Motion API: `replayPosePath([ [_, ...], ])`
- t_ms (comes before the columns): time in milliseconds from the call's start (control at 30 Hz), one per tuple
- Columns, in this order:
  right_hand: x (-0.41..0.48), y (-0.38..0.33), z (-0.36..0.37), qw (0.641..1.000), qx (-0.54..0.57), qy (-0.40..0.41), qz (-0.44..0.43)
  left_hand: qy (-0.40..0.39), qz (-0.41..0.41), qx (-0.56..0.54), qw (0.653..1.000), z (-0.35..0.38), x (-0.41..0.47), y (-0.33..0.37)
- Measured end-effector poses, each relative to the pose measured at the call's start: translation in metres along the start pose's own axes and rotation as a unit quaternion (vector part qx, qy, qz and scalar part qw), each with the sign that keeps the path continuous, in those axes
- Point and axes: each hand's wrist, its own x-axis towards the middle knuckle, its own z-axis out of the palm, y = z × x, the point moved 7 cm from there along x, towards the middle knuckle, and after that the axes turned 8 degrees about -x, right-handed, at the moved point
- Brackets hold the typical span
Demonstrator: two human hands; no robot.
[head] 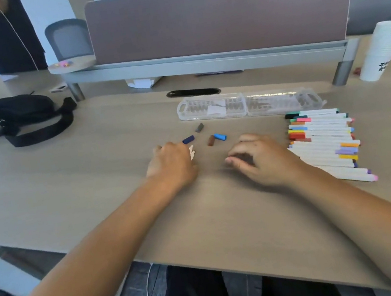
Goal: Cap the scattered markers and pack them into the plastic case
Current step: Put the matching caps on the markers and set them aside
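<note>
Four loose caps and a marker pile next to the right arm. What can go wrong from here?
1. The dark blue cap, grey cap, brown cap and light blue cap lie loose near the left hand. A careless sweep could roll them away.
2. The marker pile sits close beside the right hand and wrist, so an arm move may scatter it.
3. The markers point both ways, so mismatched caps seem likely.

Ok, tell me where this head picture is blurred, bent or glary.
Head view: the right hand is motion-smeared, its outline soft; the mauve fabric desk divider bows from wide-angle distortion; the clear plastic marker case shows small glints; lighting is even, shadows faint.
</note>
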Motion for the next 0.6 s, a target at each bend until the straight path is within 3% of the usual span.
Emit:
replayPosePath([
  [233,-0.016,0.008,-0.02,0.99,0.096,0.105,0.019,-0.011,-0.024,-0.015,1.0,0.005,0.007,0.003],
  [467,-0.02,0.017,-0.024,0.982,0.14,0.115,0.057,-0.022,-0.002,-0.001,1.0,0.004,0.015,0.011],
  [533,-0.019,0.014,-0.022,0.984,0.135,0.106,0.048,-0.021,-0.01,-0.041,0.999,0.004,0.018,0.011],
  [600,-0.019,0.014,-0.02,0.986,0.13,0.095,0.051,-0.006,-0.036,-0.152,0.988,0.003,0.02,0.012],
])
